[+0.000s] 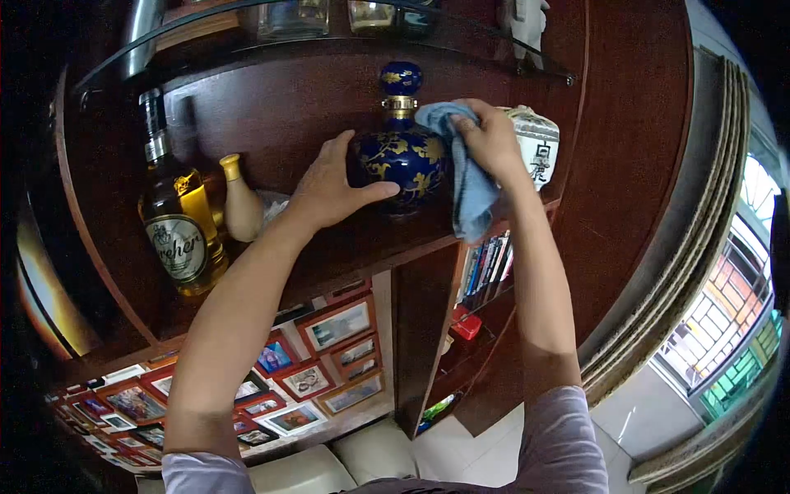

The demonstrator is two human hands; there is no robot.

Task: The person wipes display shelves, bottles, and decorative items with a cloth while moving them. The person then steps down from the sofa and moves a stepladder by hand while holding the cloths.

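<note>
A dark blue bottle (401, 169) with gold flower patterns and a round blue stopper stands upright on the wooden shelf (346, 247). My left hand (333, 185) is around its left side, thumb across the front and fingers behind. In my right hand (490, 140) is a light blue cloth (471, 185), bunched against the bottle's right shoulder and hanging down past the shelf edge. Just behind that hand sits a white jar (535, 144) with black characters, partly covered by the hand and wrist.
To the left stand a tall glass liquor bottle (177, 214) and a small tan bottle (242, 198). A glass shelf (329, 41) with items runs overhead. Below are framed pictures (337, 325) and a bookcase with books (485, 267). A window (724, 313) is at right.
</note>
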